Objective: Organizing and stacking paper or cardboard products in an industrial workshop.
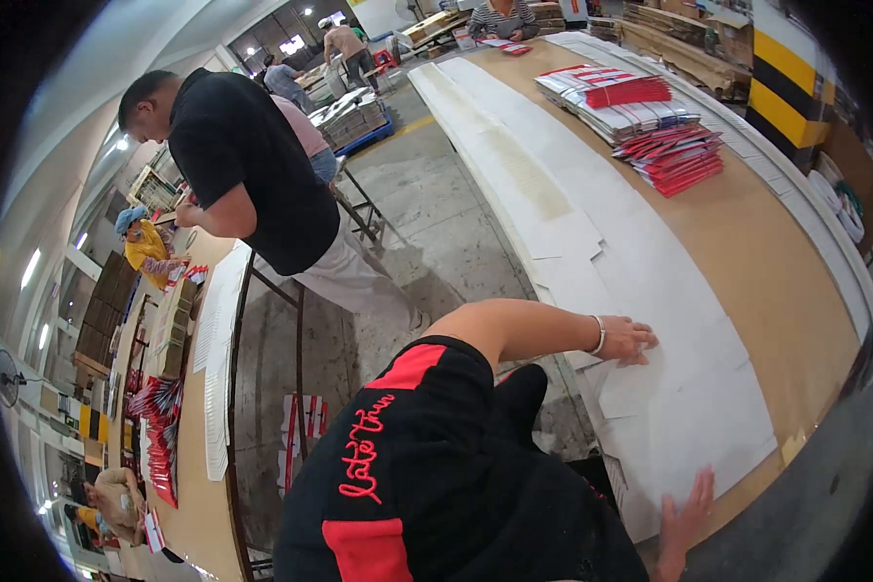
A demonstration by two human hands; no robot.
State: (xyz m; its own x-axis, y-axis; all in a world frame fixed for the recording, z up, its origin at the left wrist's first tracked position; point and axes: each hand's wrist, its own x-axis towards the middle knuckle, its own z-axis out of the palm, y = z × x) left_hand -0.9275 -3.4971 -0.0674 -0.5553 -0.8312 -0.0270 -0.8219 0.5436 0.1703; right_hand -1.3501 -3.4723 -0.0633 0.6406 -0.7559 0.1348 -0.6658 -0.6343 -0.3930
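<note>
White paper sheets [664, 393] overlap in a long band along the brown table [742, 257]. My left hand [626, 339], with a light bracelet at the wrist, lies on the sheets with its fingers stretched out. Lower down, near the end of the band, my right hand [686, 512] rests at the sheets' edge, fingers spread and slightly blurred. Neither hand shows anything in its grip. A strip of yellowish coating or glue [514, 165] seems to lie on the sheets farther up.
Stacked red-and-white folded paper pieces [664, 145] sit at the table's far part. Another fanned row of white sheets [815, 233] runs along its right edge. A person in black [252, 165] stands left at another table [194, 485]. Red-and-white bundles [303, 432] lie on the floor.
</note>
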